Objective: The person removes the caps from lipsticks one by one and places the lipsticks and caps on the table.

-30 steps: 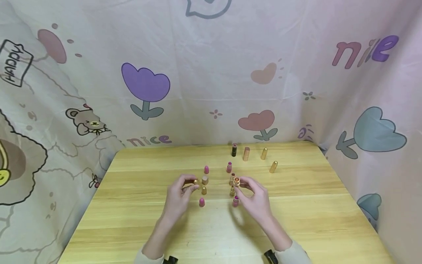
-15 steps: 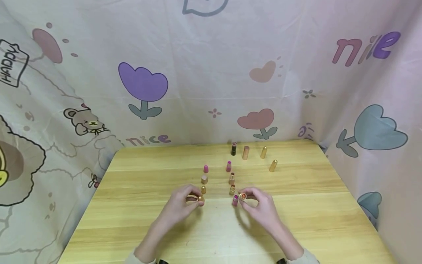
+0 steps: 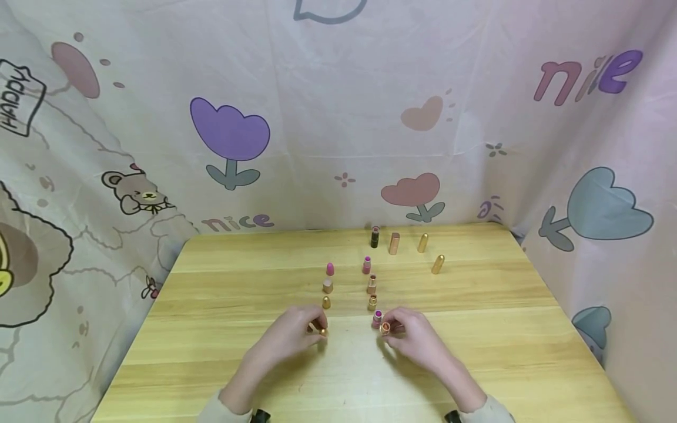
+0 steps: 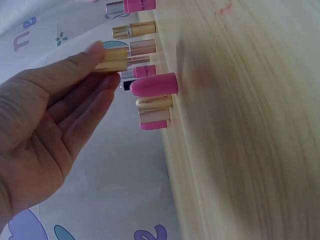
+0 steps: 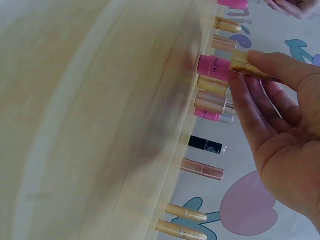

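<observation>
My left hand (image 3: pixel 296 332) pinches a gold lipstick cap (image 4: pixel 114 61) between thumb and fingertips, above the table. Beside it in the left wrist view stands a pink bullet-shaped cap (image 4: pixel 155 85), which the hand covers in the head view. My right hand (image 3: pixel 418 335) pinches an uncapped gold lipstick tube (image 3: pixel 385 328), its open top showing a reddish inside. Close to that tube stands a pink lipstick base (image 3: pixel 377 319). Farther back on the left are a gold cap (image 3: pixel 326 302), a beige cap (image 3: pixel 328 286) and a pink cap (image 3: pixel 330 269).
Uncapped lipsticks line up on the right: a gold one (image 3: pixel 372 302), a rose-gold one (image 3: pixel 372 284) and a pink one (image 3: pixel 367 265). At the back stand a black lipstick (image 3: pixel 375 237), a rose-gold lipstick (image 3: pixel 394 243) and gold lipsticks (image 3: pixel 438 264) on the wooden table (image 3: pixel 227 282).
Both hands have come nearer the table's front, the left carrying the gold cap and the right the gold tube. The standing lipsticks and caps keep their places.
</observation>
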The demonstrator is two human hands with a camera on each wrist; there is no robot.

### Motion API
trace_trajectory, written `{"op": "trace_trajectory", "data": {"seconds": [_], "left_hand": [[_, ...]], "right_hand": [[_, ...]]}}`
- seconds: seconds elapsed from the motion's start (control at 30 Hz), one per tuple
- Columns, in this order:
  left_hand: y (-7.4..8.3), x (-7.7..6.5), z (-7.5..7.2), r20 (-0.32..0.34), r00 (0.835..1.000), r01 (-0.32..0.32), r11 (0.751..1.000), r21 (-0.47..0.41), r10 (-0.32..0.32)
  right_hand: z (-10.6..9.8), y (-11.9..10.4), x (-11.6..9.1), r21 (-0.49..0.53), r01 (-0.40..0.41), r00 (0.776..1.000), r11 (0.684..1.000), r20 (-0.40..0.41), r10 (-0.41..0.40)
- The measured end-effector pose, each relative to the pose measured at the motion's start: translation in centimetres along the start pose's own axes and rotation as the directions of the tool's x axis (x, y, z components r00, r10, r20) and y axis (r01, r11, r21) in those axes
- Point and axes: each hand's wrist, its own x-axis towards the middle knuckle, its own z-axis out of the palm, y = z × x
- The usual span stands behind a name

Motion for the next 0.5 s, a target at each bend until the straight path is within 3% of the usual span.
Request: {"op": "trace_trajectory", "data": {"seconds": [0.27,0.5], "left_hand": [[-0.36,0.18,0.1,0.087,0.996,0.028,0.996,0.082,-0.035],[-0.47,0.19,0.38,0.125,0.992,0.003,0.991,0.137,-0.02]], "right_hand": [[0.3,0.03,0.4,-0.048,0.01,0.997,0.999,0.078,-0.006],[0.44,-0.08,0.46,-0.09,-0.007,0.993,0.996,0.12,0.018]]}}
